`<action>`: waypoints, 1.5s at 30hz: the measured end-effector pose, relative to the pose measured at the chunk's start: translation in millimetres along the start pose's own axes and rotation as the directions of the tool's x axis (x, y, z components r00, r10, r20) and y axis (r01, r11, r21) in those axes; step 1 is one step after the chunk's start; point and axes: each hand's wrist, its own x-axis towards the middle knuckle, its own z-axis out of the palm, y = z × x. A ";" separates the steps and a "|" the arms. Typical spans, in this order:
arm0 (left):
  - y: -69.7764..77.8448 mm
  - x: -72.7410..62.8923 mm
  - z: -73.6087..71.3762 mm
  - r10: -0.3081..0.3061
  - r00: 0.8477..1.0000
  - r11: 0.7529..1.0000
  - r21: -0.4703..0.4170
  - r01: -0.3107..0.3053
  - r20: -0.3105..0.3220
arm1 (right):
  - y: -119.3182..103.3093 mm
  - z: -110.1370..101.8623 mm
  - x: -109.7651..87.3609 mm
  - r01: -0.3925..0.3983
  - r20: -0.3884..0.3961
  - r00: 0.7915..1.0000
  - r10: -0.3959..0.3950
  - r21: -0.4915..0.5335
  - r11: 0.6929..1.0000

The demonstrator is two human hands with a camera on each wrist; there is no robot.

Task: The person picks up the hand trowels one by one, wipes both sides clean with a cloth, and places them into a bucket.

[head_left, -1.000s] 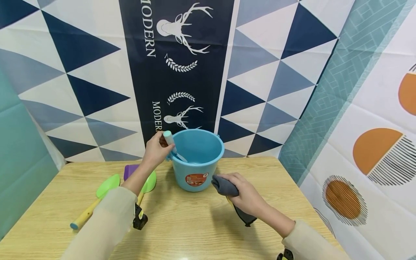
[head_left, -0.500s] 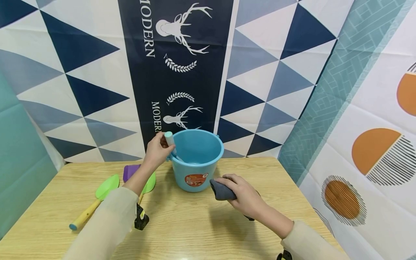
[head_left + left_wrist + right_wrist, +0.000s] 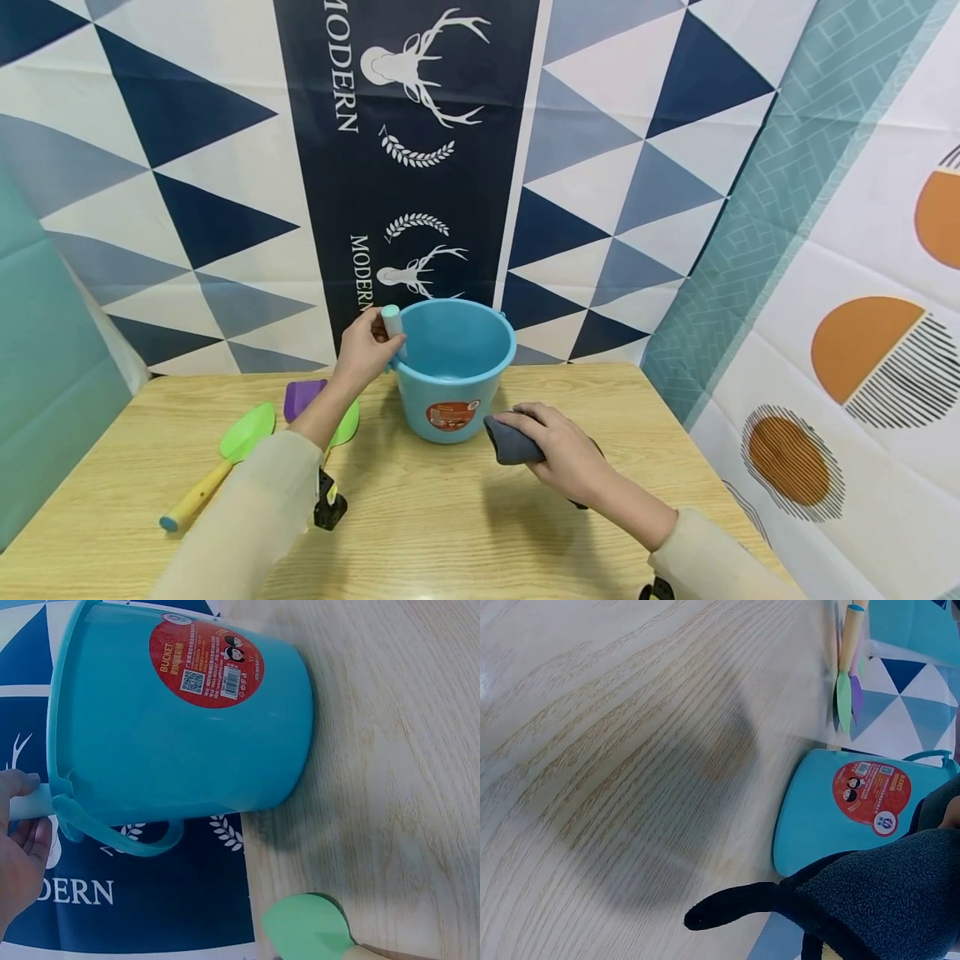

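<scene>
My left hand (image 3: 362, 354) pinches the pale cylindrical handle (image 3: 393, 323) of a slim tool at the left rim of a blue bucket (image 3: 416, 408). The tool's lower end is hidden inside the bucket. In the left wrist view, thumb and fingers grip that handle (image 3: 31, 802) beside the bucket's hinged carrying handle (image 3: 120, 841). In front of the bucket, to its right, my right hand (image 3: 566, 458) holds a folded dark grey cloth (image 3: 513, 440) above the table. Close up, the cloth (image 3: 889, 885) looks like towelling with black edging and a loose black strip.
A green toy shovel (image 3: 249, 432) with a yellow handle lies left on the wooden table (image 3: 450, 517). A purple shovel (image 3: 300, 398) and a second green shovel (image 3: 347, 423) lie partly behind my left forearm. A patterned curtain (image 3: 600, 167) hangs behind the table.
The tool in my left hand stands more upright, and its blade, visible earlier in the bucket, is now hidden. My right hand has turned the cloth, covering its hanging yellow-edged part.
</scene>
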 end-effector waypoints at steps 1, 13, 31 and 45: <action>-0.1 0.3 0.6 -0.003 1.000 1.000 0.000 0.003 -0.001 | 0.2 0.1 0.0 0.002 -0.001 1.000 -0.002 0.000 1.000; 0.1 5.4 6.6 -0.056 0.998 0.998 0.035 0.057 -0.033 | 3.0 0.2 -2.0 -0.001 0.001 1.000 0.001 0.012 1.000; -5.1 9.8 7.2 -0.081 0.996 0.995 0.051 0.084 -0.046 | 6.6 1.7 -4.3 -0.014 0.010 1.000 0.014 0.013 1.000; -6.4 8.8 8.4 -0.078 0.996 0.994 0.080 0.080 -0.036 | 7.6 2.1 -6.0 -0.028 0.019 0.999 0.028 0.009 1.000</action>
